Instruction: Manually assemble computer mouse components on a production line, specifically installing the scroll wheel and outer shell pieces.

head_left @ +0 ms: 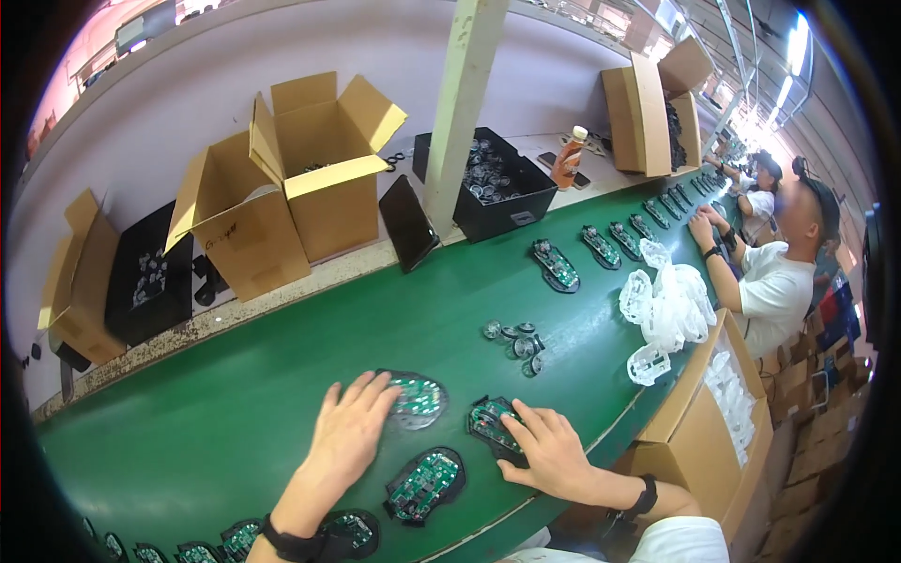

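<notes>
My left hand (352,433) reaches over the green belt with its fingers stretched out. Its fingertips touch the left edge of a black housing with a green circuit board (418,399), which is smeared by motion. To the right, my right hand (552,455) grips another housing with a circuit board (490,422), fingers on top and thumb at the near edge. A third such housing (425,483) lies between my forearms, board side up. Under my left wrist, one more board housing (352,533) is partly covered.
Small round clear-and-black parts (519,345) lie beyond my hands. White plastic pieces (668,305) are heaped at the right, above an open carton (690,441). Cartons (328,206) and a black bin (507,192) line the far ledge. A co-worker (784,272) sits farther along the belt.
</notes>
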Demonstrator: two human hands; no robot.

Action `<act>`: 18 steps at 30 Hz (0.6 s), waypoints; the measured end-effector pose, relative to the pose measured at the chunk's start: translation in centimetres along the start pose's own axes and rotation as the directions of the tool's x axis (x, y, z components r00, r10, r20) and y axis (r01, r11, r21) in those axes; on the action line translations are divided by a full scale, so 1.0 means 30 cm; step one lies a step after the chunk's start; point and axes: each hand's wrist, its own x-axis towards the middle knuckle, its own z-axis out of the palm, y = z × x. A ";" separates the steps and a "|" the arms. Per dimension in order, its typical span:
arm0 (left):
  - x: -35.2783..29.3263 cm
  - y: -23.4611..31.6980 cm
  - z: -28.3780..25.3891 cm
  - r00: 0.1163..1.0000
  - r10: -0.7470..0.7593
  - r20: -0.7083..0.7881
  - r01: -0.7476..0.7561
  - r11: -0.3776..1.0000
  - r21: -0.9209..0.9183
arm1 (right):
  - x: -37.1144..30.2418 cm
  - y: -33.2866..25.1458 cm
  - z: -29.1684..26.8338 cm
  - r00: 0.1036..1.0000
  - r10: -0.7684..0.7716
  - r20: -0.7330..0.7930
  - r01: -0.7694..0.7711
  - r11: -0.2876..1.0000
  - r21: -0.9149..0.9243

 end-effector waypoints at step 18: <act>-0.089 -0.105 -0.015 0.994 -0.100 -0.054 0.102 0.994 0.029 | 0.685 0.115 0.163 0.965 0.225 -0.137 -0.262 0.875 -0.406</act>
